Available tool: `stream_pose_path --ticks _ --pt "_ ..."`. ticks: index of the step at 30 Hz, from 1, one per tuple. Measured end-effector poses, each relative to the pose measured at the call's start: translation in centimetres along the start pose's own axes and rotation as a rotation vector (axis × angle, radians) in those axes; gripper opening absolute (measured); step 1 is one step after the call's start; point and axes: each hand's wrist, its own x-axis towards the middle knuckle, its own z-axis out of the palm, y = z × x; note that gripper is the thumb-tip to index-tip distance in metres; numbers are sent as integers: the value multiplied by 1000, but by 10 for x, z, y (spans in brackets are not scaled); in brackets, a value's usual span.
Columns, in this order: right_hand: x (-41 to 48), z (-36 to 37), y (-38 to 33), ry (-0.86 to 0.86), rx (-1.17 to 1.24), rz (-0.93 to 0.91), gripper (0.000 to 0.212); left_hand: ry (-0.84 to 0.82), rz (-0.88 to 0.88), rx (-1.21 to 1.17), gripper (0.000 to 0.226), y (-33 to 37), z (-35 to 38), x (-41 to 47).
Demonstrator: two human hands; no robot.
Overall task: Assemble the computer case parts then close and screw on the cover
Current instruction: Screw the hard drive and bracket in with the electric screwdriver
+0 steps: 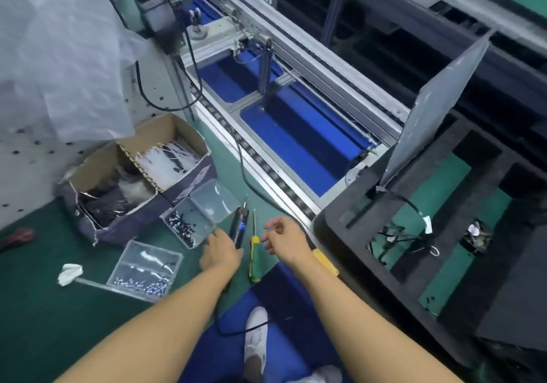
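- The left hand (pixel 220 254) is wrapping its fingers round the lower body of the black pen-shaped electric screwdriver (pixel 237 230). The tool is lying just left of the yellow-and-green-handled hand screwdriver (pixel 254 256), with its tip pointing away from the person. Gripping it low is probably leaving the tip free to meet a screw.
- The right hand (pixel 285 239) is hovering just right of the hand screwdriver, palm down and fingers loosely curled. Its thumb and forefinger are sitting close together by a thin pale sliver, and I cannot tell whether they are pinching it or holding nothing.
- The clear plastic box of small dark screws (pixel 185 227) is sitting left of the hand screwdriver, just beyond the left hand, with its lid swung open. This is likely keeping fasteners within reach of the driver.
- The black open-framed computer case (pixel 334 214) is lying well to the right of the hand screwdriver, with loose wires showing inside.
- The grey flat cover panel (pixel 438 110) is standing tilted up at the case's far side, not yet closed. That is presumably keeping the interior reachable while parts are going in.
- Both bare forearms are reaching forward and converging on the hand screwdriver, the left angling slightly inward.
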Motion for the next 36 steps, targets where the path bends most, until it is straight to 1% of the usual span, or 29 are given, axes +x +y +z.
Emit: stream_pose_path --ticks 3,6,7,9,12,14,16,18,20,21,23,25,27,30,33,36 --pt "-4 -1 4 2 -12 13 25 -66 26 51 53 -3 1 5" --pt "-7 -8 6 9 -13 17 26 -134 44 13 40 -1 -7 5" --pt "-9 -11 6 15 -5 15 26 -158 59 -14 39 2 -11 4" --pt "-15 -19 3 31 19 -2 28 -205 75 -159 39 11 -21 1" --pt "-23 -34 -3 20 53 -43 40 -352 32 -542 37 33 -40 -7" --pt "-27 -46 -7 -2 17 -123 50 -501 33 -693 41 48 -55 -15" --pt "-30 -58 -9 -8 -62 -256 60 -635 82 -795 43 64 -67 -22" --pt "-34 -71 -8 -14 -141 -411 70 -741 145 -839 40 81 -74 -32" --pt "-40 -84 -7 -20 -199 -510 81 -812 198 -856 32 100 -75 -44" --pt "-43 -92 -5 1 -235 -551 84 -845 218 -867 28 111 -73 -50" --pt "-54 -109 -1 99 -331 -640 83 -918 260 -878 20 132 -66 -63" --pt "-68 -128 5 202 -398 -723 80 -972 313 -811 24 154 -57 -78" --pt "-83 -148 9 247 -420 -768 82 -1013 355 -726 29 176 -49 -96" --pt "-106 -176 16 324 -411 -778 81 -1129 369 -741 31 210 -39 -122" --pt "-121 -206 25 473 -463 -800 72 -1190 424 -737 27 241 -31 -146" --pt "-131 -229 36 632 -438 -886 54 -1199 411 -751 31 264 -16 -165"
